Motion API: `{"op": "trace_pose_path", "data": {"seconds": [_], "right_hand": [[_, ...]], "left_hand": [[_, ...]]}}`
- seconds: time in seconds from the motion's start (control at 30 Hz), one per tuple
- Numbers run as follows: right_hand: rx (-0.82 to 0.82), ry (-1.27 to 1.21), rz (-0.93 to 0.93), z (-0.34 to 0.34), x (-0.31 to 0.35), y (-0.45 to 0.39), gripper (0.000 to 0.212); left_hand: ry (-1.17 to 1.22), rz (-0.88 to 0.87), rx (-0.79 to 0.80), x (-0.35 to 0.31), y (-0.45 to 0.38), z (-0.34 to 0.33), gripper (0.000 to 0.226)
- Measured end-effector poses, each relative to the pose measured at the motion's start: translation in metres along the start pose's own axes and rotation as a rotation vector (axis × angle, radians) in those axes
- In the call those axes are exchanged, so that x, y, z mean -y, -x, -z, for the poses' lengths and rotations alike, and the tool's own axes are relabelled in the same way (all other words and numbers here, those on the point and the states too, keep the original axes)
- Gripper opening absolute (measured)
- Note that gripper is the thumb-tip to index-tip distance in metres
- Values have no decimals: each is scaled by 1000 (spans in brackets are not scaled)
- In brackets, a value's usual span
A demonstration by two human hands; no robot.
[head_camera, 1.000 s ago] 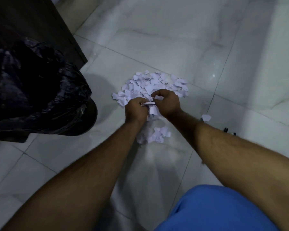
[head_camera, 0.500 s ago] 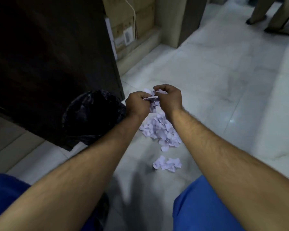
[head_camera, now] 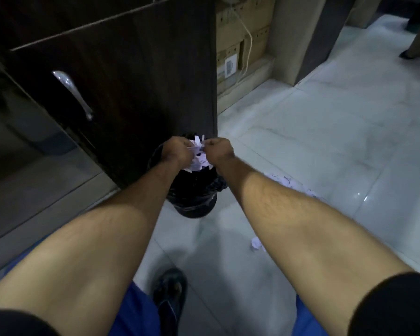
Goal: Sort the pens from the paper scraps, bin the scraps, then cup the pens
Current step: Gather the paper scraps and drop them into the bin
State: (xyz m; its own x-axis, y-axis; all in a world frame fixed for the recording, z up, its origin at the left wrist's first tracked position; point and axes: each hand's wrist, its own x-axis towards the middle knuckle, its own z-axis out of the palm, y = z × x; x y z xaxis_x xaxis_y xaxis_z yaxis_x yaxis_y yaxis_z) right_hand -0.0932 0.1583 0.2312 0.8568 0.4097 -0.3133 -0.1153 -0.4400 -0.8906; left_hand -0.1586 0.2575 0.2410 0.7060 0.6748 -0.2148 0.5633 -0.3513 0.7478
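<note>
Both hands have come up off the floor pile and swung across to the bin since a moment ago, carrying a clump of paper with them. Now the left hand (head_camera: pixel 177 151) and the right hand (head_camera: pixel 218 151) sit knuckle to knuckle above the bin (head_camera: pixel 194 197), fingers curled inward and clamped on a bunch of paper scraps (head_camera: pixel 197 156) squeezed between the two. White bits poke up above the knuckles and more hang below the palms, right over the mouth of the bin. Whether any piece is falling free, I cannot tell; the clump is blurred.

That bin is lined with a black bag, glossy and crumpled, and it stands on the floor tiles (head_camera: pixel 325 141) tight against the corner of a dark wooden cabinet (head_camera: pixel 131 81). A metal handle (head_camera: pixel 73 93) runs slantwise on the cabinet door.

More scraps lie on the tiles beside the right forearm: the leftover pile (head_camera: pixel 284 181) is partly hidden behind the arm, and a small loose scrap (head_camera: pixel 256 243) sits nearer the person's feet. No pens are in view from this angle.

Further back, cardboard boxes (head_camera: pixel 240 44) are stacked against the wall with a pale cable (head_camera: pixel 249 40) trailing down over them. A sandalled foot (head_camera: pixel 170 294) is planted below the bin, between the two forearms.
</note>
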Motion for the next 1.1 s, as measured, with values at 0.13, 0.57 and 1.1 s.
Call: {"op": "trace_pose_path", "data": {"seconds": [0.13, 0.57, 1.1], "right_hand": [[165, 191, -38, -10, 1, -2, 37], [-291, -4, 29, 54, -27, -34, 19], [169, 706, -249, 165, -319, 36, 76]], "left_hand": [[-120, 47, -10, 23, -12, -6, 34], [6, -155, -127, -32, 6, -85, 19], [-533, -129, 559, 71, 83, -306, 75]]}}
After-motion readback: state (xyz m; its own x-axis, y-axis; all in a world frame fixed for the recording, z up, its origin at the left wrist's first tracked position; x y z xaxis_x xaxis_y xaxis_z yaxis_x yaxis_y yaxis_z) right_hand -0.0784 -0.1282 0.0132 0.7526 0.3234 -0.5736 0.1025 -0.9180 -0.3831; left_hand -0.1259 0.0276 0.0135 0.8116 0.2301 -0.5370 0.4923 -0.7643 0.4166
